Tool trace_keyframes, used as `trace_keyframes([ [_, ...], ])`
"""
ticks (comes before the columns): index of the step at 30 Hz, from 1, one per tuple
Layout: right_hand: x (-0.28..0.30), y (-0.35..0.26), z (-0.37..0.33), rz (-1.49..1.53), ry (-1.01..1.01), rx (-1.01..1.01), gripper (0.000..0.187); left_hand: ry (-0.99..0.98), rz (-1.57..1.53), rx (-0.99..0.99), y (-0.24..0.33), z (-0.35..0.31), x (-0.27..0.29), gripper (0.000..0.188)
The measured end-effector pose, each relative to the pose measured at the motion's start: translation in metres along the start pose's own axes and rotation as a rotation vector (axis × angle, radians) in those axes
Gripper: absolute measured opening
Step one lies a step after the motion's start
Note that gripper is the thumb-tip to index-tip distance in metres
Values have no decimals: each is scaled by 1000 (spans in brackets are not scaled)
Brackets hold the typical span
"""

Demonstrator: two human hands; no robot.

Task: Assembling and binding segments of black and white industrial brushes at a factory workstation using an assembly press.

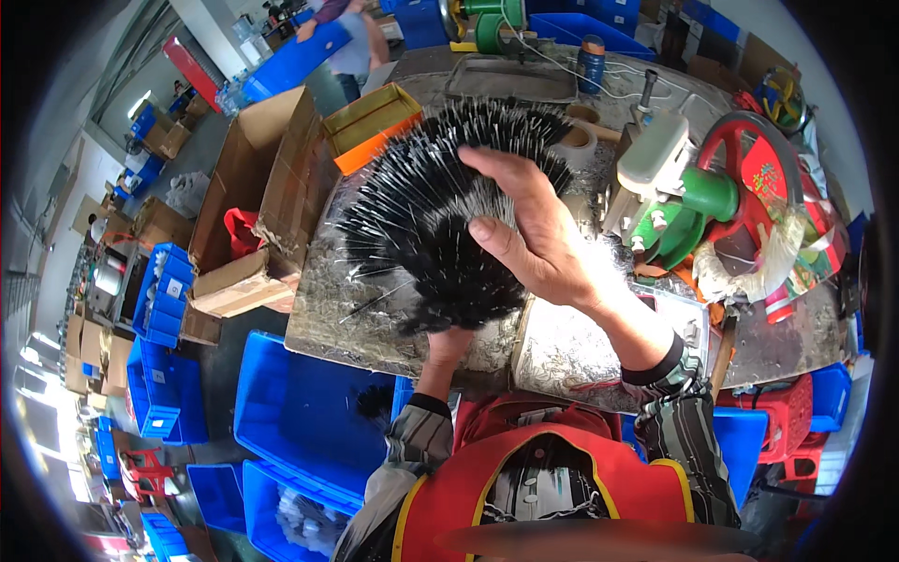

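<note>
A dense bunch of thin black bristly strands [459,272], many with pale shiny tips, faces me above the table's near edge. My left hand [449,345] reaches up beneath it and grips it; its fingers are hidden by the strands. Behind and around that bunch spreads a larger mass of the same black strands [403,187], heaped on the worktable. My right hand [538,225] is at the right side of the strands, thumb and fingers apart, palm turned toward them. From this view I cannot tell how firmly it touches them.
Left of the heap stand an open cardboard box [253,178] and an orange-edged tray [375,122]. A green machine with a red wheel [693,187] occupies the right side. Blue bins [281,393] sit below the table's left edge. Another person [351,47] is at the back.
</note>
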State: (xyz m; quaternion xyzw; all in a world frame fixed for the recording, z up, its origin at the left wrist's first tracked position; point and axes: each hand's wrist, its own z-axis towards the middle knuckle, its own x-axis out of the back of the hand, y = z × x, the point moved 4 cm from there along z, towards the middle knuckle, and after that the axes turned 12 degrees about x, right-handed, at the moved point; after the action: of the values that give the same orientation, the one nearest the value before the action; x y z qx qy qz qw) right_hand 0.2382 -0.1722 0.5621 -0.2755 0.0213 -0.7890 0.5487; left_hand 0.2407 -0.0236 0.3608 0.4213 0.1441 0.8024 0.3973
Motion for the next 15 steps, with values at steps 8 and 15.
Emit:
trace_keyframes([
  [8, -32, -7, -7, -169, -436, 125, 36, -248, -438, 355, -60, -28, -49, 57],
  [15, -41, -19, -19, -36, -492, 203, 27, -297, -332, 318, -38, 8, -75, 58],
])
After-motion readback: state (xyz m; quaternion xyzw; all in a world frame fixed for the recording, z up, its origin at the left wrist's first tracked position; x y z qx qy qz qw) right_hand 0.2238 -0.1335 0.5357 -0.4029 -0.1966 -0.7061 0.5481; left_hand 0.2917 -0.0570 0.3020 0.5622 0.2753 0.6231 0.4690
